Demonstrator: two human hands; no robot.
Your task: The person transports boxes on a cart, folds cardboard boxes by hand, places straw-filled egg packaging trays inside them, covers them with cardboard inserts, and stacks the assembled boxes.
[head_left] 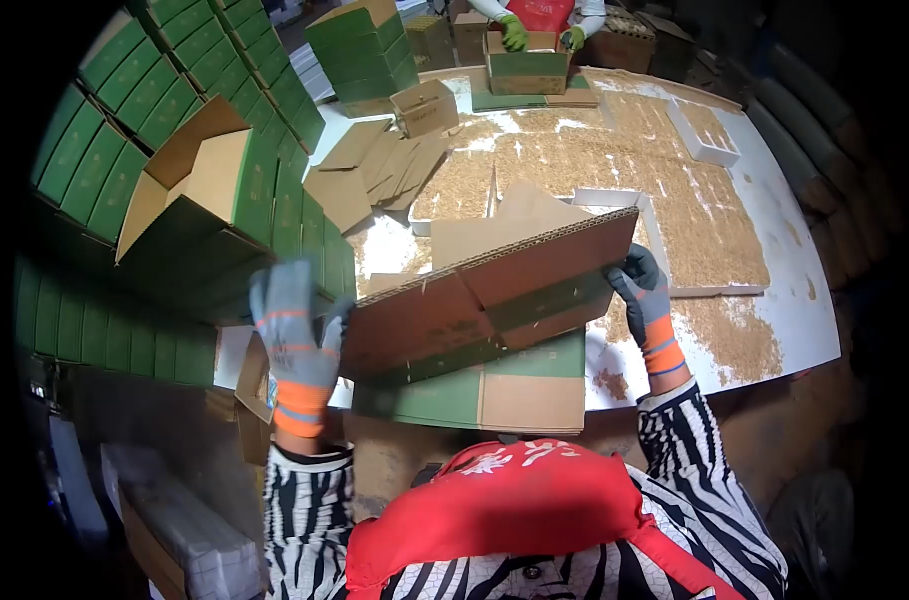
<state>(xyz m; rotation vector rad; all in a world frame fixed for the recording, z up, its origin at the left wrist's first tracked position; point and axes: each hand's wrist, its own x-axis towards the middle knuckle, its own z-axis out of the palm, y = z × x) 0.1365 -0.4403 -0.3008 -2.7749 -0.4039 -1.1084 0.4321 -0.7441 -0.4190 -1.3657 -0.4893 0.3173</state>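
Note:
A partly folded cardboard carton (pixel 414 335), brown with a green band, is tilted up in front of me, its right side higher. My right hand (pixel 639 285), in a grey glove with an orange cuff, is closed on its right end. At the left end is my left hand (pixel 296 325), fingers stretched out and slightly blurred, the thumb near the carton's edge; whether it touches cannot be made out. Under the carton lie flat green and brown cardboard sheets (pixel 534 395) at the table's near edge.
Green boxes (pixel 189 65) are stacked at the left, with an open box (pixel 189 185) on top. Brown cardboard pieces (pixel 374 170) lie on the white table (pixel 799 310), beside many small brown items and white trays (pixel 709 150). Across the table, another person's gloved hands (pixel 515 33) are at a box.

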